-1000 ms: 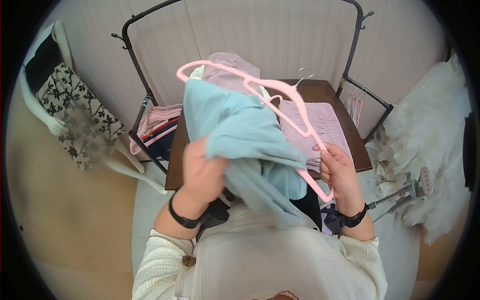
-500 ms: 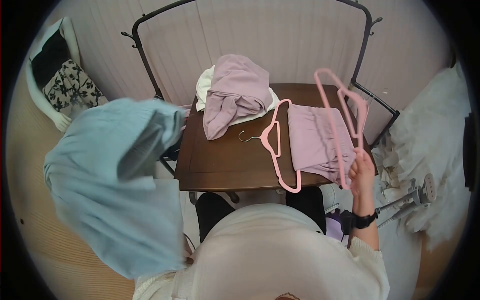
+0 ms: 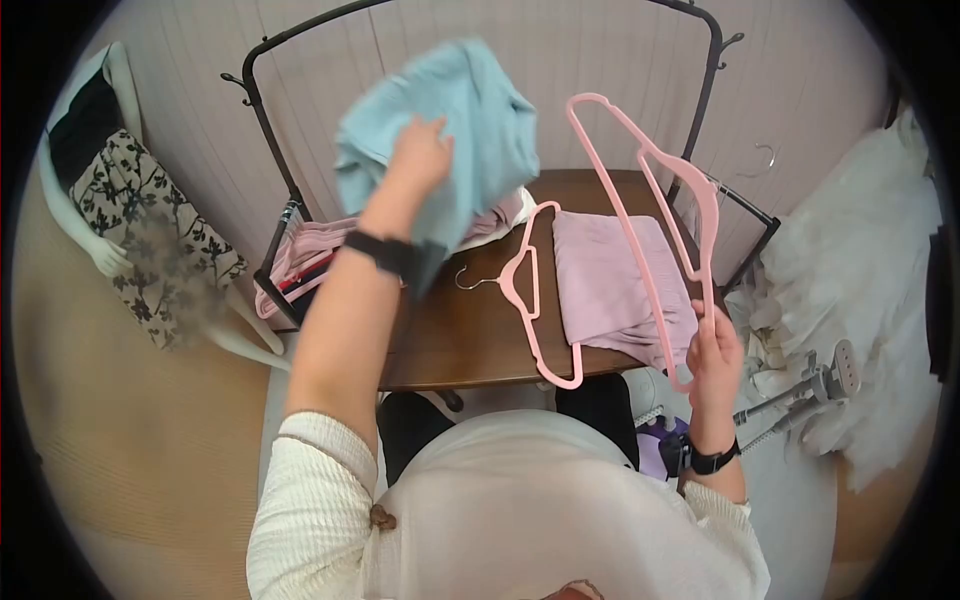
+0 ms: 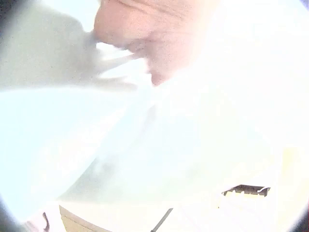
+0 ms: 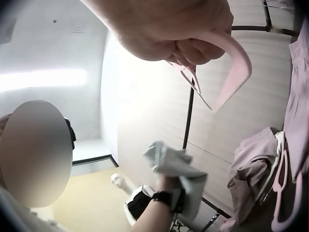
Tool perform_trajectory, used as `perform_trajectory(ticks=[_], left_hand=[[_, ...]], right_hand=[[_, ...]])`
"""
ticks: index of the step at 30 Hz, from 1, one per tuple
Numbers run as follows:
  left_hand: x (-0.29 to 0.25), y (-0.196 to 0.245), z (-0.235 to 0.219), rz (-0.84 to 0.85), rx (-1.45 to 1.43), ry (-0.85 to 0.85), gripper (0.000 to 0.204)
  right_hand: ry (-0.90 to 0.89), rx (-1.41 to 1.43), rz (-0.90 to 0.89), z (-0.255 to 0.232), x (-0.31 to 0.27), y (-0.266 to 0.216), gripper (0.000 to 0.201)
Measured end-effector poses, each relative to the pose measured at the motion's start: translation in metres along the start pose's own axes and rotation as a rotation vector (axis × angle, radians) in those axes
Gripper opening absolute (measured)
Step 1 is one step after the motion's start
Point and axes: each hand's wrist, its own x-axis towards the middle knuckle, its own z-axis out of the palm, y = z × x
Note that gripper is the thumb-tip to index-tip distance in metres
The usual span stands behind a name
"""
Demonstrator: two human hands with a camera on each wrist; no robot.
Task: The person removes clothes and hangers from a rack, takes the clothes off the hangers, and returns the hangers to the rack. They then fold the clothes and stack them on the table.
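My left hand [image 3: 420,160] grips a bunched light blue garment [image 3: 485,120], raised over the back left of the table. In the left wrist view the fingers [image 4: 140,29] pinch a fold of its cloth, though the picture is badly washed out. A pink hanger [image 3: 708,225] is held near one end by my right hand [image 3: 715,350], tilted up above the table's right side. In the right wrist view the fingers curl round the hanger [image 5: 236,72]. On the table a second pink hanger [image 3: 512,285] lies beside a folded lilac garment [image 3: 605,270].
Behind the blue cloth, a lilac and white pile [image 3: 500,220] is partly hidden on the brown table [image 3: 450,355]. A black rack [image 3: 265,150] frames the table, with pink hangers [image 3: 300,255] at left. A mannequin [image 3: 105,190] stands left; white tulle [image 3: 860,300] and a steamer [image 3: 835,370] are right.
My left hand has swung the blue garment from the far left up over the table's back. Earlier the garment overlapped the hanger in my right hand; the hanger is now apart from it.
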Motion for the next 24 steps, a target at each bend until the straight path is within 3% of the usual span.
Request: perform_trajectory(ticks=[2, 3, 4, 5, 6, 7, 11, 13, 16, 17, 19, 21, 23, 24], left_hand=[[-0.041, 0.037, 0.008, 0.225, -0.387, 0.152, 0.034], [-0.068, 0.073, -0.008, 0.137, -0.669, -0.019, 0.035], [-0.094, 0.098, -0.014, 0.186, -0.849, -0.086, 0.044], [-0.113, 0.118, -0.017, 0.201, -1.096, -0.187, 0.057], [-0.131, 0.134, -0.023, 0.291, -1.114, -0.129, 0.064], [-0.142, 0.148, -0.023, 0.191, -1.148, -0.085, 0.061], [-0.154, 0.132, -0.037, -0.003, -1.460, 0.040, 0.050], [-0.162, 0.114, -0.059, -0.160, -1.661, 0.052, 0.049], [-0.184, 0.057, -0.087, -0.155, -1.559, 0.218, 0.052], [-0.193, 0.031, -0.100, -0.136, -1.510, 0.310, 0.051], [-0.218, -0.019, -0.141, -0.194, -1.253, 0.440, 0.042], [-0.260, -0.084, -0.180, -0.308, -0.879, 0.553, 0.034], [-0.288, -0.112, -0.213, -0.528, -0.451, 0.790, 0.025], [-0.304, -0.121, -0.226, -0.552, -0.253, 0.802, 0.024]], right_hand=[[0.018, -0.223, -0.123, 0.001, -0.009, 0.003, 0.031], [0.006, -0.393, -0.252, -0.003, -0.011, 0.015, 0.033], [0.000, -0.384, -0.252, 0.006, -0.011, 0.014, 0.033], [-0.058, -0.691, -0.429, 0.018, -0.014, 0.008, 0.037], [-0.122, -1.001, -0.609, 0.027, -0.016, 0.005, 0.041], [-0.181, -1.134, -0.751, 0.032, -0.015, 0.015, 0.051], [-0.302, -1.136, -0.782, 0.074, -0.023, 0.018, 0.056], [-0.513, -0.955, -0.787, 0.089, -0.020, 0.014, 0.055], [-0.684, -0.766, -0.952, 0.091, -0.011, 0.008, 0.045], [-0.693, -0.854, -0.808, 0.083, -0.011, 0.011, 0.043], [-0.488, -0.910, -0.804, 0.066, -0.002, 0.030, 0.041], [-0.382, -0.996, -0.656, 0.039, 0.014, 0.057, 0.035], [-0.288, -1.050, -0.545, 0.012, 0.027, 0.085, 0.035], [-0.301, -1.041, -0.547, 0.001, 0.033, 0.097, 0.035]])
